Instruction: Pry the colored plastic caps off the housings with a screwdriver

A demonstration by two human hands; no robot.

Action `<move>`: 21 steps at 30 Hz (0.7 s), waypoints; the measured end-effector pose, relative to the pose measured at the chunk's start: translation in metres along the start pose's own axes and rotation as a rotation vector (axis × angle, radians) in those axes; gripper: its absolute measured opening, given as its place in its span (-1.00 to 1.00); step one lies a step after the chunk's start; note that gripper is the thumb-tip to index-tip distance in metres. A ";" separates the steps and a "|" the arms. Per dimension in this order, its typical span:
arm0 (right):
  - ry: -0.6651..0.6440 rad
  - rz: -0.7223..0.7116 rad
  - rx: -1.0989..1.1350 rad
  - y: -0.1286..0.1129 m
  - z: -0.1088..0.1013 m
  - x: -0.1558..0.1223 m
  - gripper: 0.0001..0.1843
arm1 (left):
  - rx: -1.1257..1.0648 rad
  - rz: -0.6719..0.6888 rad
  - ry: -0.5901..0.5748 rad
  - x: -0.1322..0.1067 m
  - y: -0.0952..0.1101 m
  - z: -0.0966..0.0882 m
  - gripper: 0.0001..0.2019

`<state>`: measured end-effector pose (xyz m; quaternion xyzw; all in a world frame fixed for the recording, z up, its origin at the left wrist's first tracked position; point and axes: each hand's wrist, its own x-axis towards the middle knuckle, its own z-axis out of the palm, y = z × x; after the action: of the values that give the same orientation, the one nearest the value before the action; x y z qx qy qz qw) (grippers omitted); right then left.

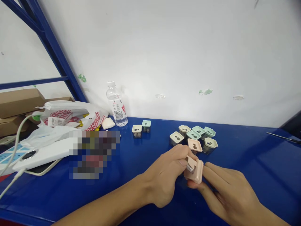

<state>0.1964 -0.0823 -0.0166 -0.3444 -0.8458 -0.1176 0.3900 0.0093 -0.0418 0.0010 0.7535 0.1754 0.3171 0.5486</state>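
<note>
My left hand is closed, pinching a small pink sharpener insert with a shiny metal strip on it. Closed around the edge of a pink pencil sharpener lid is my right hand. The insert is against the lid's underside; whether it is seated there I cannot tell. Just beyond my hands stand several two-hole pencil sharpeners with dark see-through bodies, among them a pink one, a cream one and a mint one. My left fingers partly hide the insert.
Farther left on the blue table are another cream sharpener and another mint one. A water bottle stands by the wall. Plastic bags, a white power bank with cables, and cardboard boxes crowd the left. A thin screwdriver-like tool lies right.
</note>
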 end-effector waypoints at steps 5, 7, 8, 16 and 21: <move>0.002 -0.017 -0.008 0.003 0.003 0.000 -0.90 | -0.001 -0.023 -0.011 0.001 0.005 -0.003 -0.73; 0.005 -0.020 -0.015 0.003 0.003 0.001 -0.89 | 0.022 -0.045 -0.016 0.001 0.008 -0.004 -0.76; 0.009 -0.029 -0.022 0.003 0.004 0.002 -0.89 | 0.031 -0.058 -0.012 0.001 0.009 -0.004 -0.77; 0.014 -0.064 -0.114 -0.004 0.003 0.003 -0.89 | 0.170 -0.144 0.105 0.003 0.019 0.002 -0.84; -0.027 -0.030 -0.054 -0.006 -0.001 0.004 -0.85 | 0.326 -0.111 -0.006 0.003 0.024 -0.005 -0.79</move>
<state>0.1907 -0.0851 -0.0125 -0.3435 -0.8526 -0.1416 0.3675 0.0062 -0.0450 0.0255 0.8227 0.2643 0.2513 0.4361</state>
